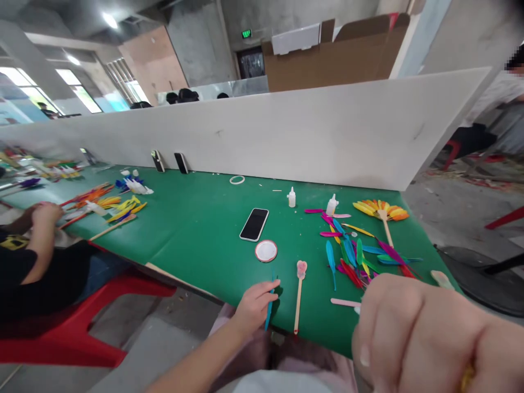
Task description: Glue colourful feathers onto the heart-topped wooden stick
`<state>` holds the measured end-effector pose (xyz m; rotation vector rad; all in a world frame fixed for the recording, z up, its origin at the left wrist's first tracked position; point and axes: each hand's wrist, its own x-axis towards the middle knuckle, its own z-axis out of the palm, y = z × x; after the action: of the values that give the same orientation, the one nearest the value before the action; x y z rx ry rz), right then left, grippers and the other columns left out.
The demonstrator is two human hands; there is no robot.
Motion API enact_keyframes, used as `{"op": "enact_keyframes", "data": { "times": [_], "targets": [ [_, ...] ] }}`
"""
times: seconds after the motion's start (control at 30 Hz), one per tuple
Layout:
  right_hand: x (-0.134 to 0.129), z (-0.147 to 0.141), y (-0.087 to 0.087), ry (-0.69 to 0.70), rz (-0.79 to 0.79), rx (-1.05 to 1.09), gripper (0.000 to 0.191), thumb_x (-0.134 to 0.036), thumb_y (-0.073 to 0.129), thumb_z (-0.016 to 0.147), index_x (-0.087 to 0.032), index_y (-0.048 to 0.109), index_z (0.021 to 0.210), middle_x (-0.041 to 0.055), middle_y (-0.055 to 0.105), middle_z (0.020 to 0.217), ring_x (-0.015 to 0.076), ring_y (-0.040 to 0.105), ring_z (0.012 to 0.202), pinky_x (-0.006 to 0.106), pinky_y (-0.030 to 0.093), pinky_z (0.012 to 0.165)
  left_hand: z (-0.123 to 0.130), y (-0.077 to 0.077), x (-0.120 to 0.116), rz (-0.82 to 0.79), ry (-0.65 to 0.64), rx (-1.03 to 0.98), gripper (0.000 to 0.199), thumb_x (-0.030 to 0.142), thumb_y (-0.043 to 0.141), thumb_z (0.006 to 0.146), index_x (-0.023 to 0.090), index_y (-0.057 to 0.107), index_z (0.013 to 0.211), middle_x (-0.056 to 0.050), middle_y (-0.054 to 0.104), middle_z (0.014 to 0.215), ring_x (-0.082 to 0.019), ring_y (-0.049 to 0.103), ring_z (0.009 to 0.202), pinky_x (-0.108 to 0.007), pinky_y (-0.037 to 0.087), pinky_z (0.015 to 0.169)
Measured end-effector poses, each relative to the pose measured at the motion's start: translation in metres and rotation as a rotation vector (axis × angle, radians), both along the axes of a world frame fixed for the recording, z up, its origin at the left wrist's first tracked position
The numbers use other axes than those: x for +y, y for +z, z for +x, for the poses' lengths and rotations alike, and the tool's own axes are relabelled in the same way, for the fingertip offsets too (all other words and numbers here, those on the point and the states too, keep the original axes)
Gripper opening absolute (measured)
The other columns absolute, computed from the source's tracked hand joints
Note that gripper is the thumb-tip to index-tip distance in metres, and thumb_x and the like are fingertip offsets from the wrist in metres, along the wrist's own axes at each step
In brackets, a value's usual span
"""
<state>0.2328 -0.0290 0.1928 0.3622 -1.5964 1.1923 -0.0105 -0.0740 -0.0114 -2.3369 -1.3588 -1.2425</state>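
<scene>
My left hand (257, 307) is at the table's front edge, its fingers pinched on a blue feather (269, 316). Close to the camera at lower right, my right hand (421, 333) is curled into a fist. A small golden-yellow bit shows at its lower edge; whatever the fist holds is hidden. Between the hands lies a wooden stick (299, 300) with a pinkish, rounded head. Loose coloured feathers (347, 248) are heaped beyond the right hand. Behind them lies a fan of yellow and orange feathers (380, 210) on a wooden handle. A pink flat stick (344, 302) lies beside the fist.
A phone (254, 224) and a round white lid (266, 251) lie on the green table (196, 218). Two small white bottles (291, 197) stand near the white partition (307, 131). At left, another person's hands (46, 213) are near more feathers. A red stool (102, 322) stands there.
</scene>
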Motion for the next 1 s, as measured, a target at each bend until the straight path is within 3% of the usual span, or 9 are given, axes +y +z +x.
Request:
{"op": "enact_keyframes", "data": {
  "times": [0.1,0.17,0.23,0.37,0.43,0.5,0.67,0.87,1.0],
  "targets": [
    [-0.009,-0.009,0.005,-0.088,0.040,-0.077,0.025,-0.027,0.049,0.086,-0.020,0.053,0.063,-0.0012,0.065,0.057,0.0109,0.063,0.056,0.022,0.050,0.055,0.000,0.004,-0.002,0.052,-0.077,0.038,0.021,0.010,0.043,0.086,0.014,0.062,0.078,-0.010,0.069,0.098,-0.014,0.065,0.089,-0.026,0.055,0.076],
    [-0.006,-0.021,-0.008,-0.138,-0.052,-0.089,0.015,-0.032,0.058,0.080,-0.020,0.057,0.070,0.0000,0.065,0.061,0.0126,0.061,0.057,0.025,0.050,0.056,-0.003,0.009,-0.001,0.068,-0.146,0.043,0.019,0.012,0.044,0.087,0.014,0.062,0.080,-0.009,0.069,0.098,-0.014,0.064,0.090,-0.026,0.055,0.076],
    [0.005,-0.033,-0.036,-0.213,-0.233,-0.133,0.011,-0.031,0.061,0.076,-0.021,0.059,0.074,0.0015,0.065,0.062,0.0156,0.060,0.060,0.031,0.049,0.060,-0.006,0.016,0.006,0.088,-0.237,0.038,0.017,0.014,0.046,0.087,0.014,0.062,0.082,-0.009,0.068,0.099,-0.014,0.064,0.093,-0.025,0.054,0.078],
    [0.034,-0.042,-0.118,-0.376,-0.765,-0.095,0.014,-0.034,0.061,0.073,-0.021,0.057,0.068,0.0000,0.058,0.056,0.0145,0.056,0.058,0.030,0.048,0.060,-0.013,0.024,0.038,0.091,-0.505,0.121,0.020,0.015,0.044,0.088,0.014,0.063,0.083,-0.008,0.067,0.105,-0.013,0.062,0.098,-0.024,0.052,0.084],
    [0.042,-0.042,-0.152,-0.367,-0.945,-0.036,0.026,-0.045,0.058,0.071,-0.021,0.059,0.065,0.0004,0.055,0.053,0.0150,0.054,0.056,0.032,0.048,0.060,-0.013,0.020,0.058,0.131,-0.689,0.199,0.022,0.014,0.043,0.089,0.014,0.063,0.080,-0.006,0.067,0.106,-0.012,0.062,0.098,-0.023,0.050,0.088],
    [0.045,-0.042,-0.171,-0.376,-1.038,0.005,0.033,-0.051,0.054,0.071,-0.020,0.061,0.063,0.0022,0.056,0.057,0.0158,0.054,0.060,0.033,0.048,0.061,-0.013,0.011,0.073,0.149,-0.833,0.290,0.023,0.018,0.044,0.090,0.015,0.064,0.080,-0.006,0.066,0.108,-0.012,0.061,0.100,-0.023,0.049,0.091],
    [0.045,-0.049,-0.174,-0.394,-1.033,-0.044,0.046,-0.057,0.045,0.074,-0.017,0.063,0.060,0.0041,0.050,0.055,0.0160,0.050,0.059,0.031,0.043,0.056,-0.016,-0.002,0.082,0.150,-0.973,0.249,0.024,0.020,0.042,0.091,0.015,0.064,0.082,-0.006,0.065,0.110,-0.013,0.060,0.102,-0.024,0.048,0.091],
    [0.048,-0.050,-0.177,-0.361,-1.118,-0.084,0.047,-0.056,0.044,0.075,-0.015,0.062,0.058,-0.0017,0.033,0.045,0.0100,0.033,0.043,0.022,0.022,0.038,-0.018,0.009,0.085,0.169,-0.905,0.115,0.028,0.018,0.038,0.092,0.015,0.064,0.083,-0.008,0.067,0.104,-0.013,0.063,0.096,-0.024,0.052,0.082],
    [0.048,-0.054,-0.183,-0.370,-1.187,-0.143,0.050,-0.058,0.046,0.074,-0.015,0.061,0.054,-0.0030,0.030,0.041,0.0082,0.030,0.040,0.020,0.019,0.037,-0.018,0.020,0.088,0.213,-0.807,0.024,0.026,0.017,0.037,0.092,0.014,0.063,0.092,-0.007,0.069,0.100,-0.011,0.065,0.087,-0.021,0.053,0.072]
  ]
}}
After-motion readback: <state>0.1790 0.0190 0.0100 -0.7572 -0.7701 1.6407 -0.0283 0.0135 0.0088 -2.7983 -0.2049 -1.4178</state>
